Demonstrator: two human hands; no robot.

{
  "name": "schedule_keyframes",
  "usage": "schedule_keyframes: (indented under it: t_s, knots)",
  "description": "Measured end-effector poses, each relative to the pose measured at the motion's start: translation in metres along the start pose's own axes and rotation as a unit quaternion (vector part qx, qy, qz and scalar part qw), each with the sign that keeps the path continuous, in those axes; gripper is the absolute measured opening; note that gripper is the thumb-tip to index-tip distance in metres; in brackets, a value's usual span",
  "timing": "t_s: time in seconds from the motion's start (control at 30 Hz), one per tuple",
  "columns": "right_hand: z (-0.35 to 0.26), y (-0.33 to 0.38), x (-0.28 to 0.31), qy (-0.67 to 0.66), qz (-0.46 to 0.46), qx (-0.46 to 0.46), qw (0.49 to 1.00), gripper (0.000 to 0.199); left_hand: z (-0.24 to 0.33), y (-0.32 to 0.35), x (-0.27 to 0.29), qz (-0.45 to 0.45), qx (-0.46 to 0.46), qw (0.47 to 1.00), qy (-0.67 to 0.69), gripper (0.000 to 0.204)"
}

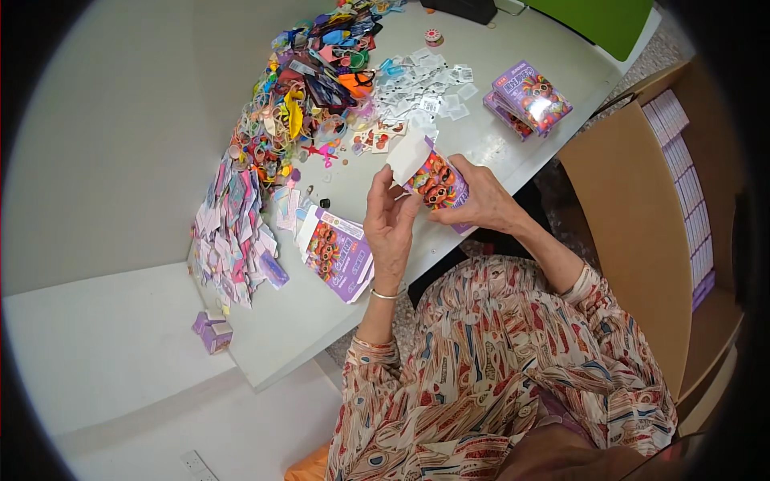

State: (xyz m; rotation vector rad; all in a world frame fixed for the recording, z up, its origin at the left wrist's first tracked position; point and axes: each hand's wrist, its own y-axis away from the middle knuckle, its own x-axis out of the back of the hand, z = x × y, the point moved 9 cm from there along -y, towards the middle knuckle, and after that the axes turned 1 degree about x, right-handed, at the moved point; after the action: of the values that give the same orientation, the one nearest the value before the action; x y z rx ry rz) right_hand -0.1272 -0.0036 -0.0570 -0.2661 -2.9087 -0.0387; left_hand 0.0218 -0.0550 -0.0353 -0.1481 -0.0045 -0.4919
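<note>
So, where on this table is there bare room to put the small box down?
One bare patch lies at the near corner of the table, just beside the flat purple cartons. Another lies between the white packets and the stacked purple boxes. The left side is crowded with colourful toys and folded cards.

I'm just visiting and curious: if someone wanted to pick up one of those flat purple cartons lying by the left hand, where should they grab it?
Probably by the long free edge of the top carton in the flat stack, coming from the table's near edge. The cartons lie fanned, so the top one's border overhangs. The far side is crowded by the card pile, and the left hand sits just right of the stack.
</note>
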Motion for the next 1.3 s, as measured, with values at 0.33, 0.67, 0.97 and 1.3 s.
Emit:
schedule_keyframes:
  t_s: [0.33,0.67,0.97,1.3]
  knots:
    - [0.016,0.005,-0.02,-0.137,-0.144,-0.02,0.98,0.049,-0.029,0.003,0.0,-0.126,0.148,0.981,0.022,0.042]
    - [0.01,0.013,-0.024,-0.115,-0.213,0.015,0.97,0.049,0.011,-0.007,-0.016,-0.229,0.095,0.967,-0.059,0.068]
    - [0.017,0.015,-0.017,-0.073,-0.199,0.015,0.977,0.056,-0.012,0.014,-0.031,-0.323,0.11,0.921,-0.19,0.07]
    - [0.019,0.003,-0.019,-0.001,-0.107,0.085,0.991,0.061,0.018,0.017,-0.024,-0.143,-0.01,0.965,-0.22,0.053]
